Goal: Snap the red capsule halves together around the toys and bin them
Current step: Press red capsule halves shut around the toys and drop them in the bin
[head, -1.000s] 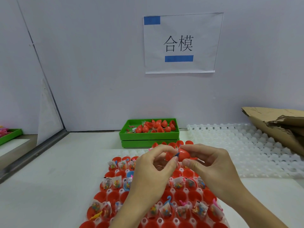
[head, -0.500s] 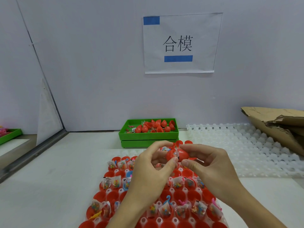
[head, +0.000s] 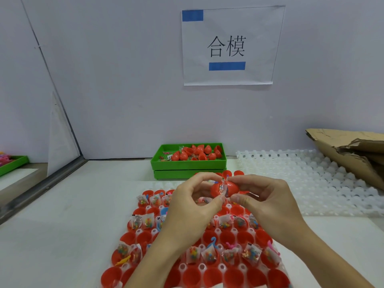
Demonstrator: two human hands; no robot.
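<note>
Fingers pinching from both sides — the left hand (head: 193,206) and right hand (head: 268,202) are pressing a red capsule (head: 223,189) shut above the tray of red halves (head: 239,210), a clear toy packet (head: 222,189) poking from the seam. It looks to need tucking in before the green bin (head: 188,164).

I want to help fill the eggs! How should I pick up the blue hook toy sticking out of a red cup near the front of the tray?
Pinch the blue hook toy by its curled top, coming straight down from above. That curl sticks up over the rim of its red cup, while the lower part looks tucked in beside a little packet. The cups sit close together, so there is little room to reach in from the side.
</note>
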